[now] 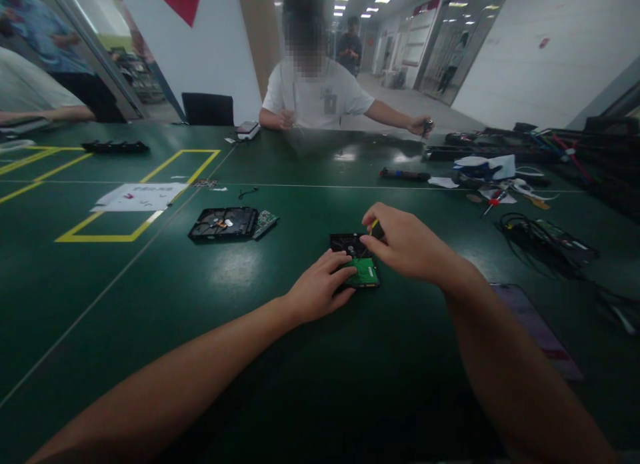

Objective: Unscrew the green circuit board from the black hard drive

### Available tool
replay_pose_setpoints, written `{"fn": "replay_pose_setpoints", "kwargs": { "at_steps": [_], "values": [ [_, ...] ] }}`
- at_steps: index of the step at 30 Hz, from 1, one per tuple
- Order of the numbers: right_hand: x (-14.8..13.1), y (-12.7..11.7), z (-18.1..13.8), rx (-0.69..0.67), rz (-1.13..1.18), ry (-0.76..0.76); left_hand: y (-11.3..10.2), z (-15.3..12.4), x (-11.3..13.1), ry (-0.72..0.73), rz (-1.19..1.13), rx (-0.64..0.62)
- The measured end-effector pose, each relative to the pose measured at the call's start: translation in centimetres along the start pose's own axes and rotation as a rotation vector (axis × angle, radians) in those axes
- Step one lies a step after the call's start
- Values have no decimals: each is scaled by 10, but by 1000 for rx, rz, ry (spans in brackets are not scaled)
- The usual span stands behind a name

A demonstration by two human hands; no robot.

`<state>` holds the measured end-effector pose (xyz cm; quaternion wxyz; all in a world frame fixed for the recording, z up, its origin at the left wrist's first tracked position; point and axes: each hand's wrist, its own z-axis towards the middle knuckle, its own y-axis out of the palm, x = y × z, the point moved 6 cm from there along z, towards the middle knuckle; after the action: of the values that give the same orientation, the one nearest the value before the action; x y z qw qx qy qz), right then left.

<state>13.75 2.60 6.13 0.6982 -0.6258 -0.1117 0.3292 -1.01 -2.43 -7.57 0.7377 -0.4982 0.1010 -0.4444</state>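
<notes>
A hard drive (347,243) with a black case and a green circuit board (367,273) lies on the table in front of me. My left hand (324,282) grips its left side, fingers over the board and thumb at the near edge, hiding part of it. Above the drive's right side, my right hand (397,241) is closed around a screwdriver (376,229) with a yellow and black handle. Most of that tool is hidden by the fingers, and I cannot make out its tip.
Left of the drive lie another hard drive (225,223) and a loose circuit board (265,224). A paper sheet (137,197) sits inside yellow tape. Cables (530,241) and a flat phone-like device (537,327) are on the right. Across the green table (240,384) sits a person (320,91).
</notes>
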Motion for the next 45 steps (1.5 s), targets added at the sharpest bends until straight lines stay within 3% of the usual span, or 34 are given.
{"fn": "replay_pose_setpoints", "kwargs": {
  "at_steps": [4,10,17,25,31,39,42,45],
  "values": [
    [10,-3,-1,4,-111,125,-1,1,1,-7,-4,-5],
    [0,-5,0,-51,43,-95,-2,1,1,-18,-20,-9],
    [6,-4,-2,-5,-68,39,-3,2,3,-12,-27,10],
    [0,-2,-2,-42,102,-94,-4,1,3,-15,-25,10],
    [6,-4,-3,-9,-49,67,-4,1,4,-11,-22,7],
    [-2,-5,-2,-77,53,-142,-4,1,2,-12,-34,12],
    [-3,-4,-3,-71,32,-152,-4,1,2,-15,-31,5],
    [-2,-4,-3,-45,-41,-64,-3,0,3,-17,-16,-2]
  ]
}}
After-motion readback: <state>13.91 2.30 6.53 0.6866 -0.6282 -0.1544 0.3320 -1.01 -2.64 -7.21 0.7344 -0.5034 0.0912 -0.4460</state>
